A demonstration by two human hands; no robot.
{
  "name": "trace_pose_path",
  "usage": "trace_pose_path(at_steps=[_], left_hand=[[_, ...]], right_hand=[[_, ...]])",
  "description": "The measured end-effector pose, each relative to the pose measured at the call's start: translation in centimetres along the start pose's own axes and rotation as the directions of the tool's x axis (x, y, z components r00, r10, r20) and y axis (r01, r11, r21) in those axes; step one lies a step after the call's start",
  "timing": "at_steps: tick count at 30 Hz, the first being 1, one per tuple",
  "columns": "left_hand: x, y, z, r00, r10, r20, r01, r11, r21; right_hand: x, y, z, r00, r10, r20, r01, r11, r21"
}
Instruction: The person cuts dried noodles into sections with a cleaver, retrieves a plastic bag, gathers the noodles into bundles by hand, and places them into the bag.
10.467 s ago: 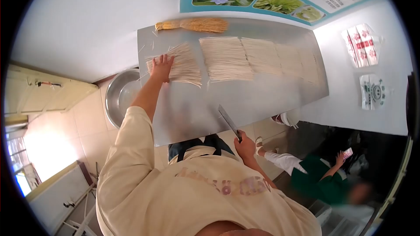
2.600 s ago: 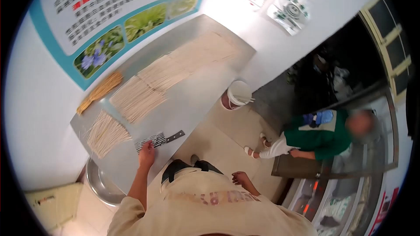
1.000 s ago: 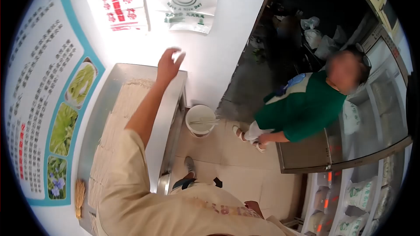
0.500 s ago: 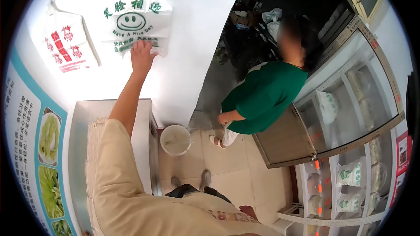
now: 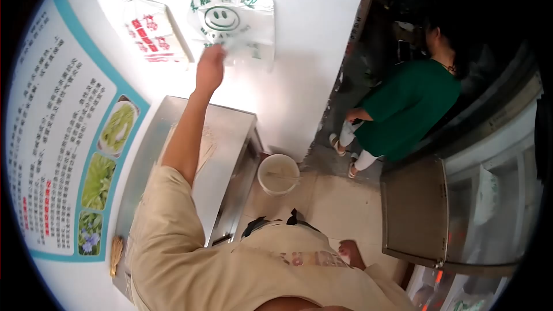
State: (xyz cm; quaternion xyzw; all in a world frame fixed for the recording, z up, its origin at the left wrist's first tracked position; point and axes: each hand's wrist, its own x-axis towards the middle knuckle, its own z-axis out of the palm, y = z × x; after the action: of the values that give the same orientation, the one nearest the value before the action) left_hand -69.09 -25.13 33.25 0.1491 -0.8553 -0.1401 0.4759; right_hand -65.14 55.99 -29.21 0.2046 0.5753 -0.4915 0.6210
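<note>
The left hand [image 5: 210,72] is blurred at the green-printed bag [image 5: 253,26]; whether its fingers [image 5: 215,52] grip it cannot be told. Forearm [image 5: 187,129] and sleeve [image 5: 167,213] hide much of the pale strands [image 5: 205,143] and the near front corner of the surface [image 5: 229,141]. The right hand [image 5: 349,251] shows indistinctly. Darkness swallows the contents of the doorway [image 5: 391,11].

There's thin, crinkled, glossy plastic in the see-through pale bag with the green smiley print [image 5: 245,26], hung against a smooth, matt white wall [image 5: 305,17], and now grey sheet metal, flat and softly shining, on the long table [image 5: 230,124]! Matt, creased cloth for the loose beige shirt [image 5: 173,213], rough dry straw in the small tan brush [image 5: 116,253], and seemingly smooth plastic, though blurred, on the round white bucket [image 5: 277,191].
</note>
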Motion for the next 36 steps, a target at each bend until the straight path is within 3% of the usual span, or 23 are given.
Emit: trace_pose_path(at_steps=[1, 2, 3, 4, 5, 6, 7, 9, 10, 12, 16, 19, 20, 21, 22, 23, 26, 28, 29, 31, 32, 34, 36], left_hand=[[-0.1, 0.6, -1.0, 0.967, -0.182, -0.177, 0.179, 0.983, -0.032], [-0.6, 0.8, -1.5, 0.976, -0.094, -0.198, 0.129, 0.976, 0.173], [-2.3, -0.4, -0.3, 0.969, 0.239, -0.063, -0.219, 0.947, 0.233], [-3.7, 1.3, -0.8, 0.977, 0.171, 0.126, -0.203, 0.928, 0.314], [-5.6, 3.8, -1.4, 0.950, 0.075, 0.302, -0.195, 0.900, 0.389], [-7.3, 5.5, -1.9, 0.941, 0.136, 0.310, -0.243, 0.908, 0.341], [-9.2, 7.0, -2.2, 0.929, 0.195, 0.315, -0.290, 0.912, 0.291], [-13.9, 10.3, -2.4, 0.910, 0.138, 0.392, -0.252, 0.933, 0.257], [-15.8, 12.5, -2.7, 0.896, 0.145, 0.419, -0.260, 0.938, 0.231], [-20.1, 16.1, -2.7, 0.888, 0.109, 0.447, -0.228, 0.948, 0.221], [-28.2, 21.0, -2.2, 0.858, 0.054, 0.511, -0.148, 0.978, 0.145], [-32.8, 22.9, -2.7, 0.847, -0.044, 0.529, -0.066, 0.980, 0.186], [-34.3, 23.3, -2.9, 0.825, -0.109, 0.554, -0.022, 0.974, 0.225], [-35.6, 23.7, -3.5, 0.798, -0.171, 0.578, 0.018, 0.965, 0.261], [-36.3, 24.0, -4.3, 0.693, -0.229, 0.683, 0.088, 0.968, 0.236], [-36.6, 24.0, -5.1, 0.699, -0.253, 0.669, 0.109, 0.962, 0.251], [-37.1, 22.5, -8.0, 0.795, -0.476, 0.377, 0.469, 0.875, 0.115], [-34.6, 20.2, -9.2, 0.780, -0.615, 0.114, 0.617, 0.787, 0.025], [-34.0, 18.8, -9.7, 0.779, -0.618, 0.105, 0.620, 0.784, 0.018], [-33.1, 16.6, -10.6, 0.756, -0.627, 0.189, 0.653, 0.741, -0.157], [-33.0, 15.9, -11.1, 0.750, -0.625, 0.215, 0.661, 0.717, -0.220], [-32.7, 14.9, -12.2, 0.615, -0.485, 0.622, 0.770, 0.542, -0.338], [-32.9, 14.6, -13.5, 0.620, -0.448, 0.644, 0.760, 0.546, -0.352]], right_hand=[[2.4, -5.9, -0.6, 0.996, 0.076, 0.045, -0.070, 0.990, -0.122], [-1.7, -13.3, 0.4, 0.910, 0.119, 0.396, -0.220, 0.950, 0.222], [-1.8, -18.7, 3.9, 0.996, -0.021, -0.091, -0.022, 0.892, -0.452], [-6.7, -23.4, 9.1, 0.913, -0.391, -0.120, 0.198, 0.679, -0.707], [-7.1, -27.8, 11.7, 0.858, -0.513, -0.023, 0.303, 0.543, -0.783], [-8.4, -32.2, 15.5, 0.790, -0.605, 0.104, 0.435, 0.433, -0.789], [-9.2, -35.6, 19.4, 0.685, -0.689, 0.235, 0.639, 0.415, -0.648], [-14.7, -42.0, 29.1, 0.627, -0.641, 0.443, 0.777, 0.469, -0.420], [-16.6, -43.9, 33.2, 0.567, -0.627, 0.535, 0.813, 0.529, -0.242], [-21.0, -46.4, 40.5, 0.489, -0.549, 0.678, 0.707, 0.705, 0.060], [-22.0, -47.5, 47.7, 0.338, -0.360, 0.870, 0.410, 0.888, 0.208], [-17.2, -46.6, 48.5, 0.395, -0.350, 0.849, 0.271, 0.928, 0.256], [-17.4, -45.7, 49.0, 0.484, -0.402, 0.777, 0.350, 0.903, 0.249], [-17.2, -44.7, 49.0, 0.492, -0.367, 0.790, 0.338, 0.916, 0.215], [-16.9, -44.2, 49.1, 0.514, -0.405, 0.756, 0.425, 0.886, 0.185], [-16.6, -43.7, 49.3, 0.524, -0.451, 0.722, 0.512, 0.845, 0.156], [-19.5, -42.2, 48.7, 0.572, -0.366, 0.734, 0.580, 0.813, -0.047], [-23.0, -41.7, 48.6, 0.583, -0.223, 0.781, 0.645, 0.711, -0.279], [-23.4, -41.7, 48.4, 0.585, -0.218, 0.781, 0.649, 0.704, -0.289], [-24.1, -42.3, 48.1, 0.507, 0.066, 0.860, 0.648, 0.629, -0.430], [-23.8, -42.3, 47.9, 0.487, 0.098, 0.868, 0.625, 0.655, -0.425], [-26.4, -41.9, 49.1, 0.492, 0.021, 0.870, 0.679, 0.616, -0.399], [-29.4, -41.6, 50.4, 0.493, -0.063, 0.868, 0.727, 0.578, -0.371]])
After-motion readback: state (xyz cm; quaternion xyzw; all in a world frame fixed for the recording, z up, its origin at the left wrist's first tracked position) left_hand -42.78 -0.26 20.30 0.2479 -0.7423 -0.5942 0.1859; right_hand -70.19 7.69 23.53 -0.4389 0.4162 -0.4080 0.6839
